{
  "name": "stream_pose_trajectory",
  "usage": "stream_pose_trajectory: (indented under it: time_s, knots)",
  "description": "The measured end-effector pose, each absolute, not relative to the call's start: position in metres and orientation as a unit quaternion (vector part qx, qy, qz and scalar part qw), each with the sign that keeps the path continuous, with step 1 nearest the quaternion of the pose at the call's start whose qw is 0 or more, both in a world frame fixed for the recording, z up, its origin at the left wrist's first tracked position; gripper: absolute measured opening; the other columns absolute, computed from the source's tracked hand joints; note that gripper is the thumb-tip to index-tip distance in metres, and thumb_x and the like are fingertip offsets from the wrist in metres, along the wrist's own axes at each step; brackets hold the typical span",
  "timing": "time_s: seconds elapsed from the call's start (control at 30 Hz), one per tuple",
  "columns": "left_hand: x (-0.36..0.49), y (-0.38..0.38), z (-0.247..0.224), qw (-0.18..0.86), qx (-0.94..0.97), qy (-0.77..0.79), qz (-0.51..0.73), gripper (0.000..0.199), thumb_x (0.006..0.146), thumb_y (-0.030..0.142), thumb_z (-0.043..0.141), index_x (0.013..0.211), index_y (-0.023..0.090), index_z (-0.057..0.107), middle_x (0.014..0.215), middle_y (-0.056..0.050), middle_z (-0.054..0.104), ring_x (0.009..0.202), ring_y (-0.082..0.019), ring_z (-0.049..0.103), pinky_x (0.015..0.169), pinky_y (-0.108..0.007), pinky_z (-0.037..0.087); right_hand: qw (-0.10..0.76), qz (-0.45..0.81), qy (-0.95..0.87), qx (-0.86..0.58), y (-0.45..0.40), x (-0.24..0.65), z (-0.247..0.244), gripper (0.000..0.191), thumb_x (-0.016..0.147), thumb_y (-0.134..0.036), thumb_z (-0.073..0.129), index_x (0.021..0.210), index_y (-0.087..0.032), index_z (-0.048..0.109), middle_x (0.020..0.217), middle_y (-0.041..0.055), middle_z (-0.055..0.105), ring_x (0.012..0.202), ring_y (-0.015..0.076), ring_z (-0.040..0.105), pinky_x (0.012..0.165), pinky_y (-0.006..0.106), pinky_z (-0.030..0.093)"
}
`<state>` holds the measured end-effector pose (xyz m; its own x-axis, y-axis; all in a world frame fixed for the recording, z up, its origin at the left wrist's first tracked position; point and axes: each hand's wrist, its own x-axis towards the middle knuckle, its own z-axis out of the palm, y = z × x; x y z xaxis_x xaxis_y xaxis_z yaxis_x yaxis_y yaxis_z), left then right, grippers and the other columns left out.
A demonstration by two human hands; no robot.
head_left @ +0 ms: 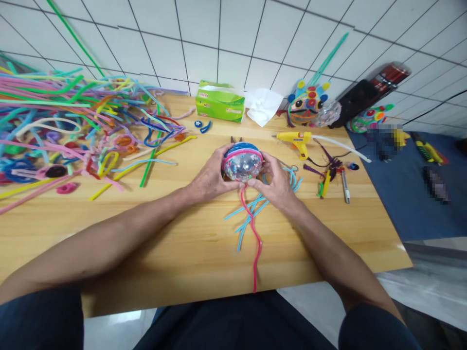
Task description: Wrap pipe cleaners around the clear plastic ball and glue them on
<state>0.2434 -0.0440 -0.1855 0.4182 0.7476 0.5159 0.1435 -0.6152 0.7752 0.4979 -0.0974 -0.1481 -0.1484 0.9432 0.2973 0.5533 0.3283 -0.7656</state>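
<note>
A clear, rounded ornament (242, 165) with blue and pink bands around its upper part is held between both hands over the middle of the table. My left hand (210, 177) grips its left side, the thumb at the lower edge. On the right side, my right hand (276, 182) holds it with fingers curled around and the thumb near the bottom. A long pink pipe cleaner (257, 240) trails from its lower edge towards the table's front edge. Light blue pipe cleaners (251, 218) lie crossed beneath and beside it.
Many colourful pipe cleaners (47, 116) are heaped at the left. Behind stand a green tissue pack (220, 103) and crumpled tissue (263, 104). A yellow glue gun (298, 142), a decorated figure (306, 104) and a utility knife (345, 187) sit on the wooden table (175, 262) at right.
</note>
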Motion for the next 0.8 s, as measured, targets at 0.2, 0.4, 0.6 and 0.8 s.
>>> stream_pose_trajectory:
  time_s: [0.2, 0.4, 0.6, 0.8]
  knots:
    - [0.243, -0.049, -0.174, 0.393, 0.741, 0.312, 0.447, 0.111, 0.081, 0.063, 0.1, 0.167, 0.027, 0.04, 0.166, -0.021, 0.055, 0.15, -0.041, 0.063, 0.128, -0.065, 0.054, 0.409, 0.312, -0.693, -0.505, -0.094, 0.501, -0.155, 0.082, 0.093, -0.065, 0.081, 0.162, -0.031, 0.051, 0.147, 0.0149, 0.073, 0.124, 0.035, 0.075, 0.111, 0.061, 0.062]
    - [0.241, -0.045, -0.179, 0.391, 0.749, 0.306, 0.439, 0.121, 0.075, 0.066, 0.102, 0.168, 0.026, 0.037, 0.17, -0.024, 0.05, 0.155, -0.043, 0.058, 0.132, -0.065, 0.05, 0.43, 0.341, -0.674, -0.494, -0.094, 0.498, -0.158, 0.079, 0.092, -0.065, 0.082, 0.157, -0.029, 0.055, 0.144, 0.0148, 0.074, 0.125, 0.0349, 0.074, 0.112, 0.061, 0.062]
    - [0.241, -0.042, -0.181, 0.326, 0.775, 0.305, 0.448, 0.112, 0.08, 0.065, 0.099, 0.168, 0.026, 0.04, 0.167, -0.022, 0.053, 0.156, -0.042, 0.057, 0.132, -0.063, 0.05, 0.413, 0.309, -0.694, -0.502, -0.093, 0.502, -0.145, 0.087, 0.092, -0.076, 0.077, 0.161, -0.03, 0.053, 0.163, 0.0168, 0.063, 0.144, 0.039, 0.066, 0.122, 0.065, 0.055]
    - [0.241, -0.046, -0.17, 0.338, 0.755, 0.299, 0.476, 0.103, 0.086, 0.062, 0.094, 0.167, 0.031, 0.039, 0.174, -0.019, 0.047, 0.15, -0.039, 0.063, 0.126, -0.06, 0.056, 0.398, 0.277, -0.716, -0.502, -0.094, 0.504, -0.136, 0.095, 0.097, -0.082, 0.066, 0.173, -0.031, 0.041, 0.174, 0.0163, 0.055, 0.158, 0.0423, 0.055, 0.13, 0.068, 0.05]
